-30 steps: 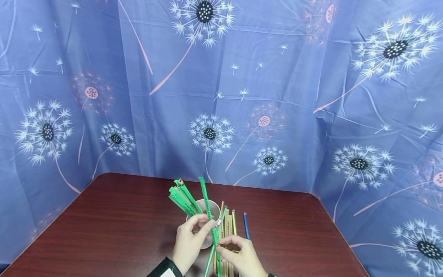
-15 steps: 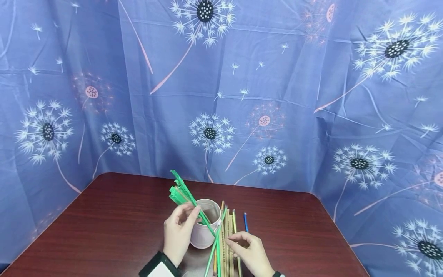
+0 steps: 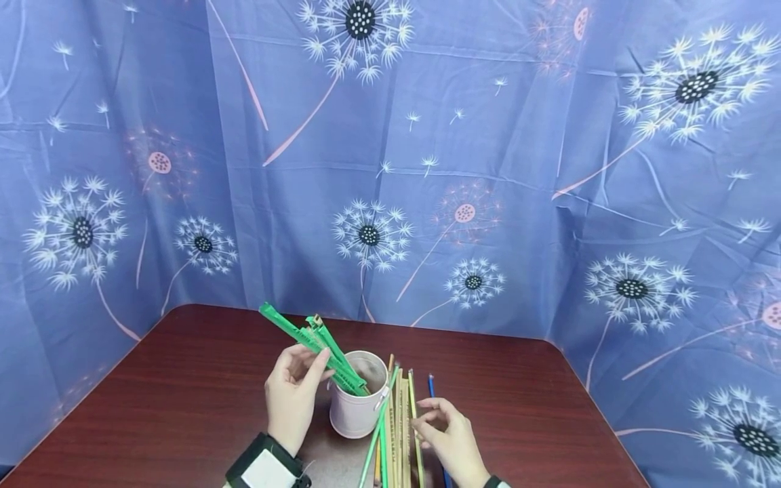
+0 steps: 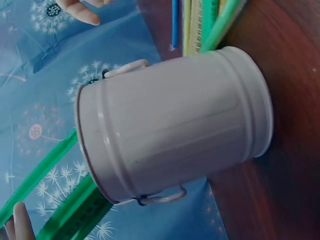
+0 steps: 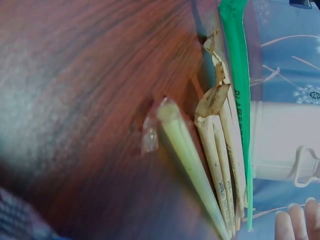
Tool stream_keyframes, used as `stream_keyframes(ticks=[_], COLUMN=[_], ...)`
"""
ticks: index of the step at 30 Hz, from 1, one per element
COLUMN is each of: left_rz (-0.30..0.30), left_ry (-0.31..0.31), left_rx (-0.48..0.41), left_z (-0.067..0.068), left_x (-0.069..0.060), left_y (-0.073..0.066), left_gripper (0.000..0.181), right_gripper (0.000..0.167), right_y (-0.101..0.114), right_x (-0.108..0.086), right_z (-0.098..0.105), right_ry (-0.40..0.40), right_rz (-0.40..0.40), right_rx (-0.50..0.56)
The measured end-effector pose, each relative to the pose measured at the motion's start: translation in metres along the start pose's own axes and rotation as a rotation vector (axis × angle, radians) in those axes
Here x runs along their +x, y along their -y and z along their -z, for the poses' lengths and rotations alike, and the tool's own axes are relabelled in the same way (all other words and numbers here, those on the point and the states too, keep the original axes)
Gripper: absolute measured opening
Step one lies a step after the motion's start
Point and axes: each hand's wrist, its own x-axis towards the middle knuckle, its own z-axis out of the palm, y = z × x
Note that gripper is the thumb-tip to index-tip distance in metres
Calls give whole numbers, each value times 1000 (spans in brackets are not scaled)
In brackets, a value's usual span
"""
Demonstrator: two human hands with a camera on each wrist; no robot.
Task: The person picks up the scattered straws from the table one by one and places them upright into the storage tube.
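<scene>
My left hand (image 3: 293, 400) pinches a green-wrapped straw (image 3: 279, 318) that slants left over the rim of a white metal pail (image 3: 355, 415). Other green-wrapped straws (image 4: 80, 210) lean inside the pail and stick out on the same side. Over the table to the right of the pail, my right hand (image 3: 450, 434) has its fingers loosely bent, with nothing visible between them. It is nearest a yellow straw (image 3: 417, 423) in clear wrap. Beside that lie several straws in tan paper (image 3: 399, 420) and a green straw (image 5: 240, 100) close to the pail.
A blue straw (image 3: 431, 386) lies at the right of the row, partly behind my right hand. The dark red wooden table (image 3: 183, 400) has a blue dandelion-print cloth (image 3: 293, 224) hanging behind it. The pail has small side handles (image 4: 127, 67).
Both hands held the green-wrapped straw at first; the right let go and drew away right. The left carried the straw leftward, and it now leans in the pail.
</scene>
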Motion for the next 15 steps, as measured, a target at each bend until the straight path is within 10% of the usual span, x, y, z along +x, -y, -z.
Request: stream_keyframes(ticks=[15], left_rz=[40], left_ry=[0], left_rx=[208], left_z=[5], left_x=[-8], left_y=[19], left_gripper=[17], right_gripper=[37], right_y=[-13], right_x=[-1], right_z=[6], right_ry=[0], right_rz=[-10], right_rx=[-38])
